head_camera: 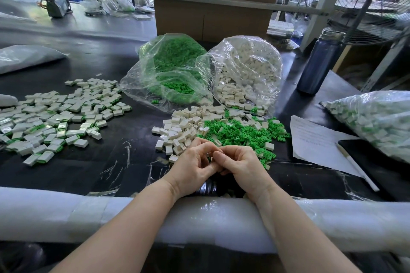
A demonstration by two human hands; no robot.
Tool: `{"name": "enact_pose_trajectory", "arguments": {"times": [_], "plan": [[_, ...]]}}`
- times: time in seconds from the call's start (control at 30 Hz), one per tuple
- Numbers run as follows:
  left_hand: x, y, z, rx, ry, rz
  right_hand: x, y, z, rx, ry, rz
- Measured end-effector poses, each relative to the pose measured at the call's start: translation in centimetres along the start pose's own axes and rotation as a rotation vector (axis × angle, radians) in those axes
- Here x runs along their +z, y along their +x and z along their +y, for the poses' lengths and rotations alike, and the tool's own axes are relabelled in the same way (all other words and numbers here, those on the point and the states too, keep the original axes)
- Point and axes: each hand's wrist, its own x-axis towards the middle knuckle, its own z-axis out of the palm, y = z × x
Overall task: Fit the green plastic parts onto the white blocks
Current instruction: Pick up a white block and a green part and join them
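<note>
Green plastic parts (240, 134), small, glossy, ribbed

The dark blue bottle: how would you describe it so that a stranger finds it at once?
Start at the two open clear plastic bags at the far middle of the black table. Right of them, near the table's edge, stands the dark blue cylindrical bottle. It is the only tall, upright, dark thing among flat bags and small pieces.
</note>
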Motion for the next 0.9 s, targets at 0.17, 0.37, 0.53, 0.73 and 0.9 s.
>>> {"name": "enact_pose_trajectory", "arguments": {"times": [0.17,0.37,0.53,0.73,0.9], "plan": [[0.12,0.01,-0.16,0.012,0.028,-0.013,-0.04,-0.13,-0.06,-0.011,0.003,-0.003],[0.15,0.05,-0.25,0.014,0.039,-0.022,-0.06,-0.16,-0.04,-0.009,0.017,-0.012],[0.17,0.13,-0.26,0.021,0.07,-0.041,-0.04,-0.13,0.01,-0.015,0.045,-0.012],[0.18,0.15,-0.24,0.024,0.065,-0.054,-0.03,-0.1,0.0,-0.019,0.063,-0.009],[0.21,0.17,-0.22,0.024,0.066,-0.062,-0.11,-0.08,0.16,0.007,0.085,-0.002]]}}
